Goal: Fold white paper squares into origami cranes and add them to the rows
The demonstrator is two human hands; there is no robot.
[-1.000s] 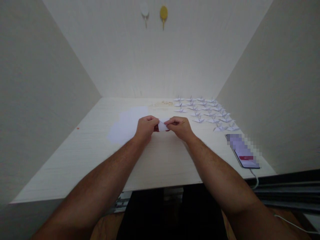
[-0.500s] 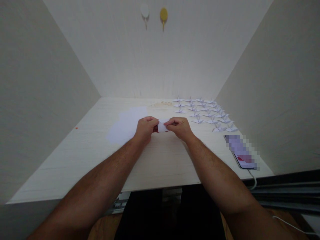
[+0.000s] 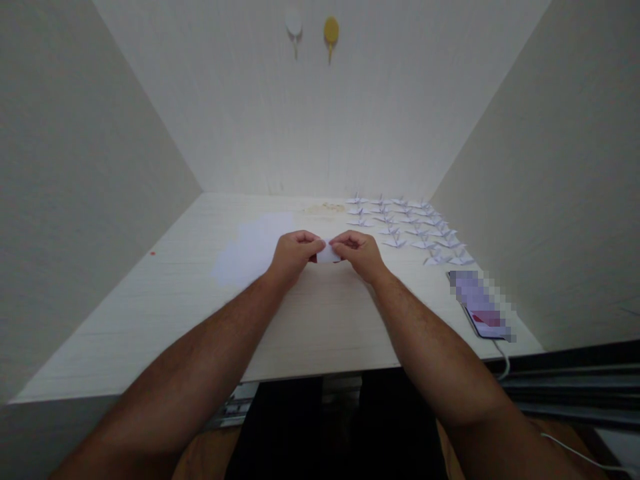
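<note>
A small piece of folded white paper (image 3: 328,254) is held up between my two hands, above the middle of the table. My left hand (image 3: 299,251) pinches its left side, thumb on the near face. On the other side my right hand (image 3: 359,253) grips the paper near its upper right edge with thumb and forefinger. Both thumbs are close together at the top of the paper. The fingers behind it are mostly hidden, and the fine folds are too small to make out.
Several white paper cranes (image 3: 419,233) stand in rows at the back right. White paper sheets (image 3: 250,250) lie spread left of my hands. A phone (image 3: 480,307) with a cable rests near the right edge. Two hooks, one yellow (image 3: 331,30), hang on the back wall.
My left thumb has moved right along the paper's top, and my right fingertips have risen slightly, so the two thumbs are closer together. Both hands still hold the paper.
</note>
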